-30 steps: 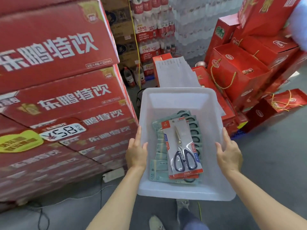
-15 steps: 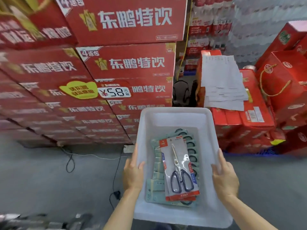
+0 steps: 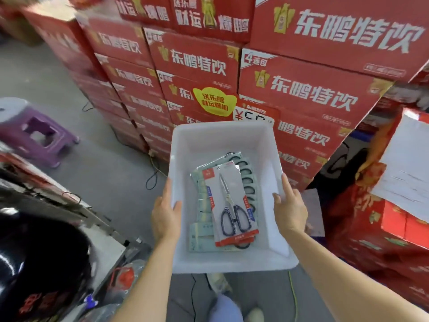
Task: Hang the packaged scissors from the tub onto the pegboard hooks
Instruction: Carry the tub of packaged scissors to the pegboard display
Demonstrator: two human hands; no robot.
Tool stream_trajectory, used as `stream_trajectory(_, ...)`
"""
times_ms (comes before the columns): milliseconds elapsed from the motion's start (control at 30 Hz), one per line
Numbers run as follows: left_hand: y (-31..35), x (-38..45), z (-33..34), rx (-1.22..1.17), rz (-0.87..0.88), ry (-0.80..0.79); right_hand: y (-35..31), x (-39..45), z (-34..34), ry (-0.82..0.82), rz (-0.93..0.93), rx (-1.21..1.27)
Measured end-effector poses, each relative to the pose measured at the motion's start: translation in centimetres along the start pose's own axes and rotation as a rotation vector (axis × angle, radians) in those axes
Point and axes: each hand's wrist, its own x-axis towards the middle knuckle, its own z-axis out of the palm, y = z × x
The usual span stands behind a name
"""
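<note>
I carry a white plastic tub (image 3: 222, 135) in front of me at waist height. My left hand (image 3: 166, 213) grips its left rim and my right hand (image 3: 290, 209) grips its right rim. Inside lies a stack of packaged scissors (image 3: 232, 205). The top pack has a red and white card with dark-handled scissors under clear plastic. Several green-carded packs (image 3: 199, 238) are fanned out beneath it. No pegboard or hooks are in view.
A wall of stacked red drink cartons (image 3: 301, 89) stands straight ahead with a yellow sticker and a price tag. A purple plastic stool (image 3: 39, 138) sits on the grey floor at left. A dark glossy object (image 3: 39, 252) fills the lower left. Red boxes with white papers (image 3: 408, 168) stand at right. Cables lie on the floor.
The view has swung left while I carry the tub: the red carton wall now fills the front, the stool and dark object have come into view at left. Both hands keep their grip.
</note>
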Motion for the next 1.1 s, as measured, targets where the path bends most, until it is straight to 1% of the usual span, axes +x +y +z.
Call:
stream_trajectory(100, -0.7, 3.2, -2.3, -0.013, -0.066, 0.098, -5.0, 2.5, 1.3, -0.053, -0.077, 0.01)
stream_trajectory(167, -1.4, 5.3, -3.5, -0.042, -0.113, 0.151, -8.0, 4.3, 2.4, -0.058, -0.138, 0.042)
stream_trajectory(267, -2.2, 8.4, -5.2, -0.083, -0.149, 0.207, -12.0, 6.8, 4.3, -0.073, -0.216, 0.056)
stream_trajectory(600, -4.2, 16.3, -9.4, -0.089, -0.27, 0.37, -23.3, 13.2, 9.8, -0.111, -0.486, -0.001)
stream_trajectory(800, -5.8, 21.2, -10.2, -0.081, -0.379, 0.479, -29.8, 17.2, 14.2, -0.171, -0.586, 0.038)
stream_trajectory(967, -7.1, 24.7, -11.3, -0.089, -0.42, 0.541, -35.0, 20.2, 17.3, -0.197, -0.677, 0.032)
stream_trajectory(1100, -8.4, 27.1, -13.3, -0.087, -0.457, 0.588, -39.1, 20.7, 20.1, -0.248, -0.715, 0.059)
